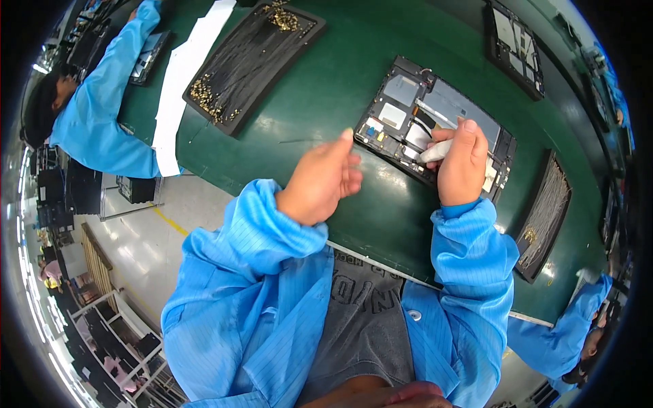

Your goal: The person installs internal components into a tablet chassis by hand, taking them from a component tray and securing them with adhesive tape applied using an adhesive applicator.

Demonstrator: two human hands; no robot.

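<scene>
currently opened device [445,103] beneath right fingers [465,139], just beside left fingers [351,176]

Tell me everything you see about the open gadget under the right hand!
The gadget is dark, flat and roughly rectangular, with its insides showing: grey panels, white patches, black cables and a small blue bit. Its frame could be plastic or metal; I can't tell. It lies slanted on the green table. The right hand is over its near side, maybe touching.

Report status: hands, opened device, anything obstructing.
Left hand beside opened device, grip unclear. Right hand over it with white item, hiding part. Device on green table.
</scene>
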